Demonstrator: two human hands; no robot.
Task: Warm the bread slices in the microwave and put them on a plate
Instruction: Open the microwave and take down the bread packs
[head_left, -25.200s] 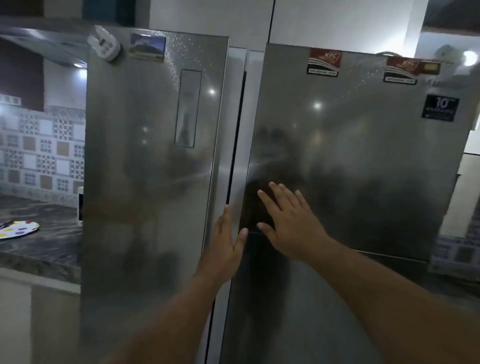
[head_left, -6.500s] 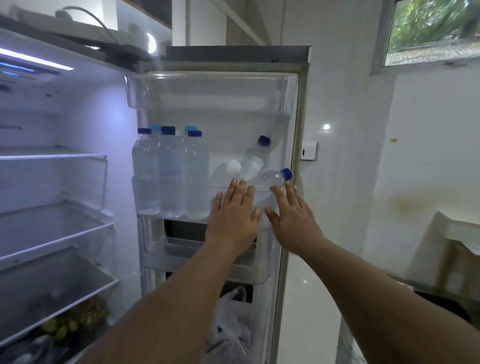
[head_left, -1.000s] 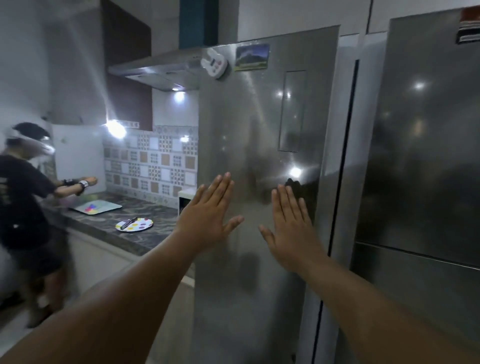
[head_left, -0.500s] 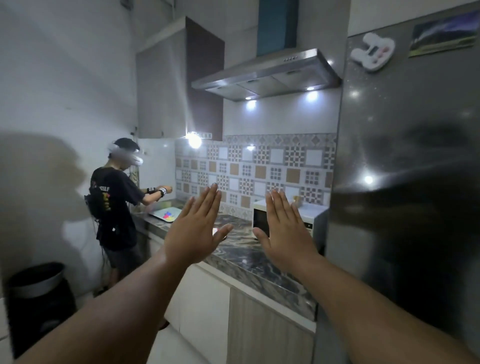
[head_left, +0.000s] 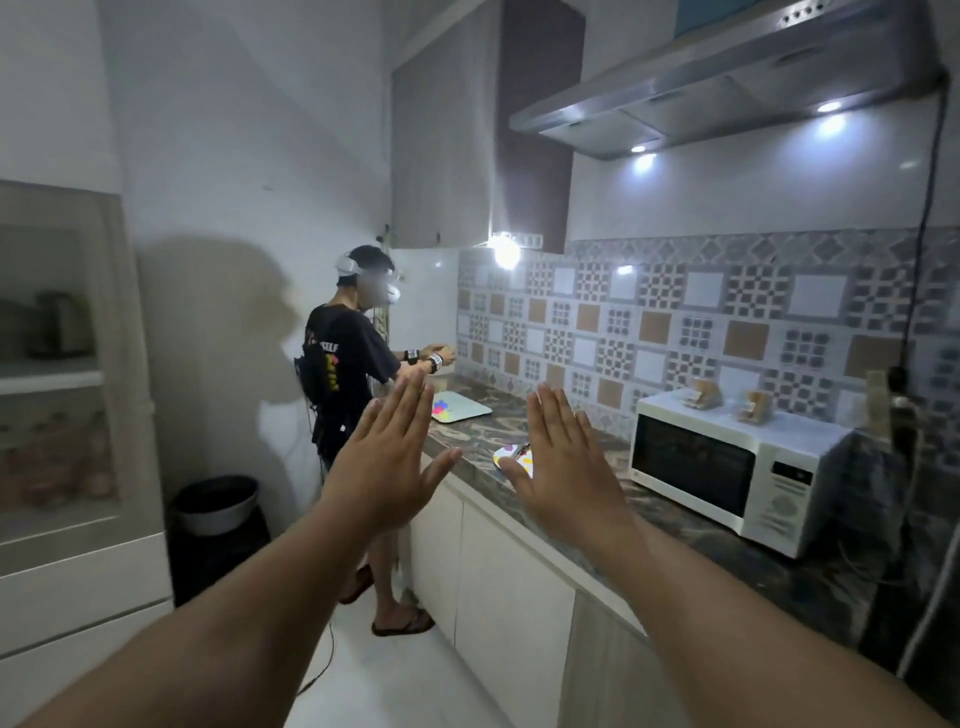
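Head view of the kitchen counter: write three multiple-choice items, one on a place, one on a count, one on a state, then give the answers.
1. Where does the white box-shaped microwave stand?
A. On the dark marbled stone counter, against the patterned tile wall
B. On the floor
C. Inside the tall white shelf unit

2. How many small brown objects stand on top of the microwave?
A. None
B. Two
C. Five

3. What state are the wearer's hands in?
A. Both open and empty
B. Both gripping a plate
C. One holding bread

Answers:
1 A, it rests on the counter near the wall.
2 B, a pair stands on its top; what they are is unclear.
3 A, the left hand and right hand are raised flat with fingers spread, nothing in them.
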